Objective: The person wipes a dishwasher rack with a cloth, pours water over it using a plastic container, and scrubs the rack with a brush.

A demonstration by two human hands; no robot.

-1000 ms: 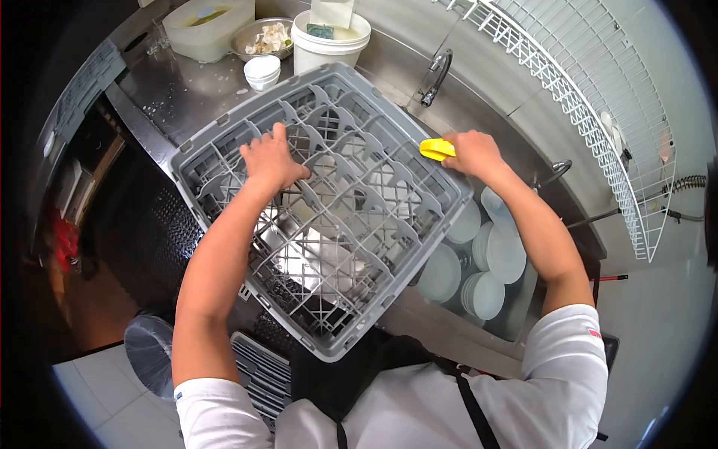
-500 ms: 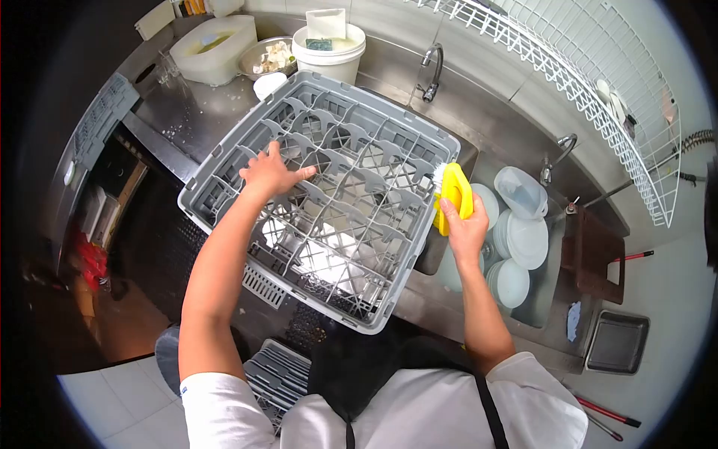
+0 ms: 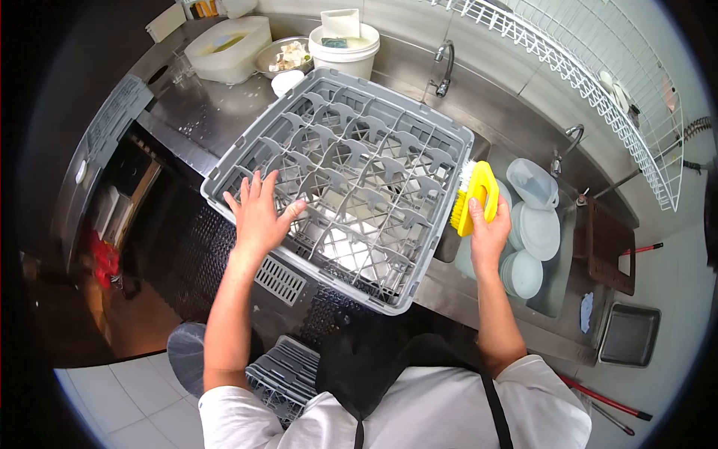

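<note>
A grey dishwasher rack (image 3: 340,176) with a grid of square compartments lies across the counter and the sink edge in front of me. Over its near left rim is my left hand (image 3: 258,217), fingers spread and holding nothing; whether it touches the rack I cannot tell. My right hand (image 3: 488,228) is closed round the handle of a yellow scrubbing brush (image 3: 482,194). The brush stands on edge beside the rack's right rim, its white and yellow bristles facing the rack.
Stacked white plates (image 3: 537,232) and a clear plastic container (image 3: 532,183) sit in the sink at right. Behind the rack stand a white bucket (image 3: 344,56), a metal bowl of scraps (image 3: 269,58) and a tub (image 3: 228,52). Two faucets rise at the back; a wire shelf (image 3: 568,75) hangs above.
My left hand has drawn back from the rack's interior toward its near left rim, fingers spreading. The right hand still grips the brush. The whole view has shifted slightly.
</note>
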